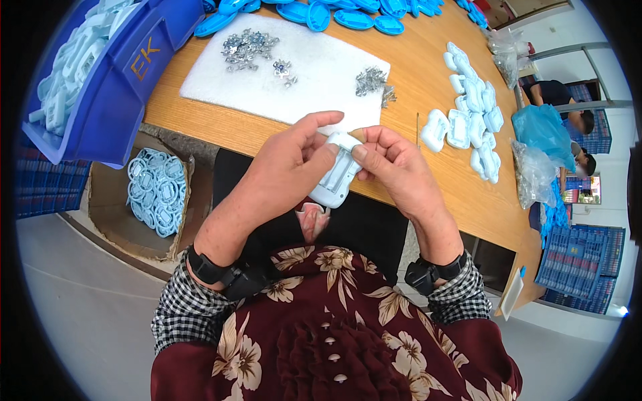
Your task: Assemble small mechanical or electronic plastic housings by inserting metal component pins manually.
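2 hands grip casing nr table edge.

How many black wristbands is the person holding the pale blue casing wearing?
2: a left wristband behind the left hand and a right wristband behind the right hand. Each sits by the cuff of a checked sleeve, which could hide more.

The casing in the centre is pale blue. At twelve o'clock I see a white foam sheet, at ten a deep-blue bin, at six a maroon blouse with cream flowers, at four a black-and-white checked sleeve.
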The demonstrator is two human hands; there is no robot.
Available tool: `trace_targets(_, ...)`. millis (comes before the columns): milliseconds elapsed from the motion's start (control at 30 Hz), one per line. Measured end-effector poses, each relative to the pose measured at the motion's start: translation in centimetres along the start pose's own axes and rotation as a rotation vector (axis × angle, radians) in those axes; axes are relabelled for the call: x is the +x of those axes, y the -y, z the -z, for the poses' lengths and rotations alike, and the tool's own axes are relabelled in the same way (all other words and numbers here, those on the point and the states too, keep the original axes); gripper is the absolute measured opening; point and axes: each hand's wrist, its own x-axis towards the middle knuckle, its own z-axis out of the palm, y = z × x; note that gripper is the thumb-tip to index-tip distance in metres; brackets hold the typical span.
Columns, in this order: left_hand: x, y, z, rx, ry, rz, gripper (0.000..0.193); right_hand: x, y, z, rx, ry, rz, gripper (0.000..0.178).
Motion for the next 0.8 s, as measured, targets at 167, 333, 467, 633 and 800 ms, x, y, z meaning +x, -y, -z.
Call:
trace_targets(167,0.3,0.1,0.1,0.544,0.008,-0.208,0.038,-0.5,0.2,-0.3,-0.025,0.013,-0.017,0.029)
trace_targets(333,0.0,1.4,-0.2,0.145,-0.004,-0.109,0.039,-1.0,0.5,0.3,0.104,0.029,0.023,0.026)
trace_targets(467,-0.1,1.5,0.1,-0.277,0.104,0.072,0.038,-0.8,0.1,-0.2,-0.164,-0.004,0.204,0.024)
trace_targets(633,-0.2,1.7,0.1,-0.721,0.266,0.211,0.034,0.2,0.7,0.1,-0.343,-0.054,0.258,0.015)
trace_targets(800,0.3,3.0,0.5,-0.924,0.415,0.215,0.035,0.6,0.6,0.4,-0.293,-0.054,0.189,0.014)
